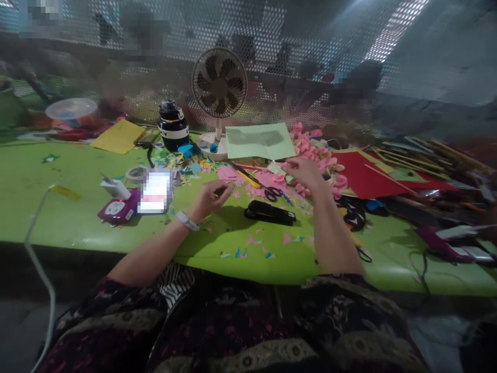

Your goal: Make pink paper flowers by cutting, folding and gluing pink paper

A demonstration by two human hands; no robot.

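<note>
My left hand (pixel 212 198) is just above the green tabletop, fingers curled and thumb near the index finger. I cannot make out what is between them, if anything. Further forward, my right hand (pixel 305 172) has its fingertips pinched at a small pale green paper piece (pixel 276 168), beside pink paper flowers (pixel 306 142). Between my hands lie dark-handled scissors (pixel 272 193), a yellow-and-black cutter (pixel 248 177) and pink paper scraps (pixel 229 173). Nearer to me is a black stapler (pixel 269 213). A light green sheet (pixel 260 141) lies beyond them.
A small fan (pixel 219 83) and a dark bottle (pixel 173 127) stand at the back. Left are a lit phone (pixel 155 190), a purple power strip (pixel 116 208) and a tape roll (pixel 136 174). Red paper (pixel 361 176) and piled strips lie right. A white cable (pixel 41 269) hangs over the edge.
</note>
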